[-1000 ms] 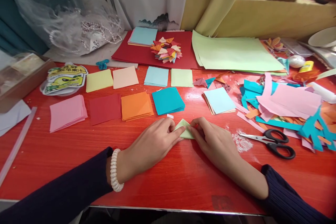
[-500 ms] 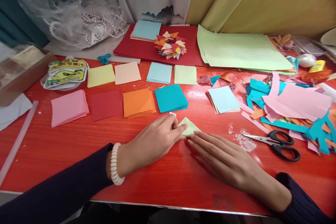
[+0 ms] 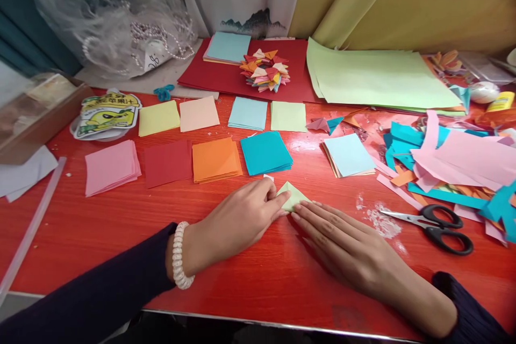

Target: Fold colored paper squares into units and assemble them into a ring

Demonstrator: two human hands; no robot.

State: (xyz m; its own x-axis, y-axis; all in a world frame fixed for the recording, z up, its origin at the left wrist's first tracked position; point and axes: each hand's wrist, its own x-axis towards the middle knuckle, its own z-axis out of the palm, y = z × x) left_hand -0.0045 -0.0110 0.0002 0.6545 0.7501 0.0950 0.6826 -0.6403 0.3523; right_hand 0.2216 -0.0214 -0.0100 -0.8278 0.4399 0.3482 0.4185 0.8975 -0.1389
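A small light green paper, folded to a triangle, lies on the red table between my hands. My left hand has its fingers curled and its thumb on the paper's left part. With fingers stretched out together, my right hand rests its fingertips on the paper's lower right edge. Behind the hands lie stacks of square paper: pink, red, orange and teal. A light blue stack is to their right.
Black-handled scissors lie right of my right hand, near paper scraps. Farther back are a folded-paper ring, large green sheets and a clear bag with beads. A box stands at the left.
The camera view has shifted slightly, so the whole scene sits a little farther right. Both hands keep nearly the same place on the green paper.
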